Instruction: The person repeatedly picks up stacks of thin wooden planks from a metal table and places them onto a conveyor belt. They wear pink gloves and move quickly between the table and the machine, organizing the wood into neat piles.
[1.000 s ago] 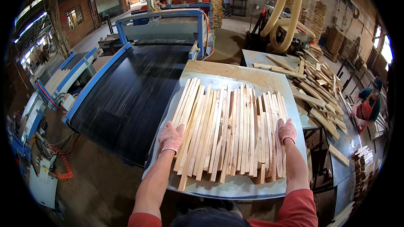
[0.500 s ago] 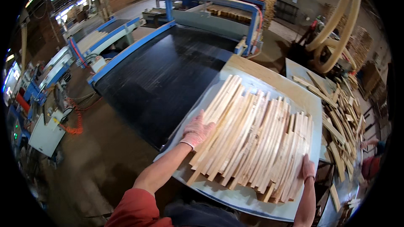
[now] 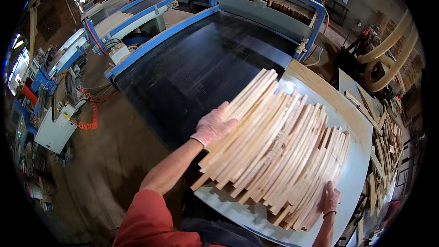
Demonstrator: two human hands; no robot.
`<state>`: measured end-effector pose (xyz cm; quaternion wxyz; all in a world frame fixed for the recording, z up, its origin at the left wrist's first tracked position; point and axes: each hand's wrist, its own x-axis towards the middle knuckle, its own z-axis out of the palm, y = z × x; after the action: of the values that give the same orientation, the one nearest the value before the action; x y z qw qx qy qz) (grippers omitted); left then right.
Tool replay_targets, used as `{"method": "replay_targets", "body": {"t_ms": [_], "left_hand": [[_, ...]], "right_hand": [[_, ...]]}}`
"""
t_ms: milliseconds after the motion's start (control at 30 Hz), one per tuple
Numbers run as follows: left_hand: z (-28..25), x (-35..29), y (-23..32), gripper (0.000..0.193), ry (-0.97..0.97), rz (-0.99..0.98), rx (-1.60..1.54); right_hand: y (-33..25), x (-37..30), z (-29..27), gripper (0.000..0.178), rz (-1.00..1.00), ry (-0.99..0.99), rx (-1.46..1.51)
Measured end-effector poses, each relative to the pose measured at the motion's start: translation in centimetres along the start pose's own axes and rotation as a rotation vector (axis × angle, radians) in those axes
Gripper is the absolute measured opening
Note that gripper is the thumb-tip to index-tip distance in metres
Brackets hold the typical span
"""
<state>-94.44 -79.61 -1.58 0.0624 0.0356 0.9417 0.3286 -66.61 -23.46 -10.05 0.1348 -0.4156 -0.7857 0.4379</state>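
Note:
A wide row of pale wooden strips (image 3: 274,148) lies side by side, slanting between my two gloved hands. My left hand (image 3: 213,126) grips the row's left edge, its thumb stretched over the top of the strips. At the lower right edge, my right hand (image 3: 331,199) is closed against the outer strips, its fingers partly hidden. The row's left part overhangs the black conveyor belt (image 3: 183,73); its right part is over the pale, smooth board (image 3: 354,155). Whether the strips touch the belt I cannot tell.
A blue frame (image 3: 315,32) spans the belt's far end. Loose wood pieces (image 3: 386,146) are heaped at the right, below thick beige hoses (image 3: 393,59). A blue-sided machine (image 3: 137,20) and a light cabinet (image 3: 57,130) with an orange coiled hose stand at the left.
Both hands have shifted the row of strips left across the board, so its left part now extends over the black belt. The view has also turned.

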Motion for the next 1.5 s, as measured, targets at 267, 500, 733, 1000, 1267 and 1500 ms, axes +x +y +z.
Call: {"method": "replay_targets", "body": {"t_ms": [267,500,733,1000,1267,1500], "left_hand": [[2.8,-2.1,0.9,0.086,0.162,-0.066,0.229],[5.3,-1.8,1.8,0.093,0.198,-0.11,0.821],[3.7,0.8,-3.9,0.09,0.433,-0.04,0.783],[-12.6,16.9,-19.3,0.075,0.336,0.151,0.76],[-12.0,18.5,-11.6,0.068,0.267,0.404,0.338],[4.7,-1.5,7.1,0.062,-0.518,0.561,-0.709]], "right_hand": [[-0.7,0.0,-0.5,0.044,-0.013,-0.235,0.185],[-0.5,0.5,1.0,0.058,0.0,-0.253,0.016],[-5.7,-3.3,3.8,0.046,-0.067,-0.349,-0.093],[-24.8,-16.2,28.4,0.058,-0.049,-0.552,-0.158],[-20.8,-26.4,30.8,0.038,-0.267,-0.782,0.371],[-6.7,-38.3,10.5,0.023,-0.099,-0.702,0.729]]}}
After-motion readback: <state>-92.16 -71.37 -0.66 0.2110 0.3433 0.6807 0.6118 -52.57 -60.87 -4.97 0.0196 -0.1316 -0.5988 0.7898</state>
